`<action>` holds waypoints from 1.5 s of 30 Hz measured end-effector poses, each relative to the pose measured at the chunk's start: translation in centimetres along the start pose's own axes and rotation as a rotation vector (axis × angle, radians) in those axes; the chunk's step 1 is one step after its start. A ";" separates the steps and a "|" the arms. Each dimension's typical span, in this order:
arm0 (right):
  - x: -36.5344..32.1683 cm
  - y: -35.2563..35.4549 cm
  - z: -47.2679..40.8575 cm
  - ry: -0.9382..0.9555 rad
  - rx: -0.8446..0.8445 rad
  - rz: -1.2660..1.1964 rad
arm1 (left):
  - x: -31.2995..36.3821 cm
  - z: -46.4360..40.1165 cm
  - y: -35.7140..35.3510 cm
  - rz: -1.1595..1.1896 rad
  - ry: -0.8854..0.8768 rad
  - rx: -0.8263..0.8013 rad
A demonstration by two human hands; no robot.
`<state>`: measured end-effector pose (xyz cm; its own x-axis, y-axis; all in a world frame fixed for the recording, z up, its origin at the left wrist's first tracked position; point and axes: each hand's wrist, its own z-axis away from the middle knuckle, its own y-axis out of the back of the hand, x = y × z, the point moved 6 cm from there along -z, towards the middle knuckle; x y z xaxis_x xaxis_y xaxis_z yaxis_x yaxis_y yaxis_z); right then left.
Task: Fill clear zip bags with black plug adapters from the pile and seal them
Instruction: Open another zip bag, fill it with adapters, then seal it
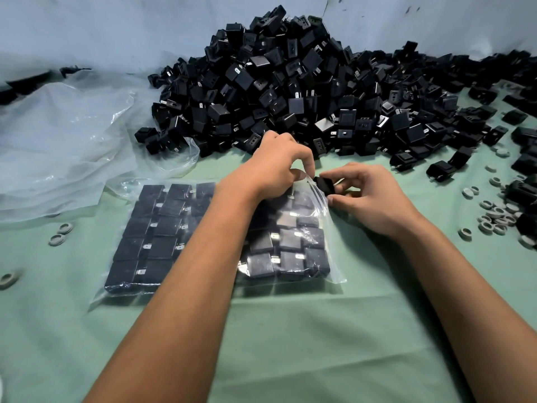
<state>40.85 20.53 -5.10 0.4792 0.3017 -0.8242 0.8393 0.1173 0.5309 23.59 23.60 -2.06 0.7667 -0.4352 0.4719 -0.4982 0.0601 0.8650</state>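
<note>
Fingers [302,167] of the left hand [279,164] pinched the zip bag [290,242] mouth open; the right hand [369,196] gripped a plug adapter [325,184] at the lip, which could snag and spill the packed rows.

both hands [279,167] [369,196] curled, fingertips pinching, nearly touching.

Setting: a small packing or assembly workshop, not a home. Evidence: bulk pile of identical black plug adapters [296,82] heaped at 12 o'clock on a worktop [290,344] covered in green cloth. Clear zip bag [220,237] at centre, packed with adapters in neat rows. Loose grey rubber rings [494,213] scattered at 3 o'clock and 9 o'clock. Crumpled clear plastic sheeting [58,141] at 10 o'clock. Pale sheet [116,30] as backdrop.
</note>
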 end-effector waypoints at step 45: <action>0.9 -0.8 -0.5 0.058 0.025 -0.199 | -1.9 0.0 0.3 0.270 0.302 0.242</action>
<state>40.53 21.15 -6.19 0.2879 0.3291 -0.8993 0.9225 0.1569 0.3527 21.97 24.43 -2.66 0.6625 -0.1497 0.7340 -0.7485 -0.0915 0.6568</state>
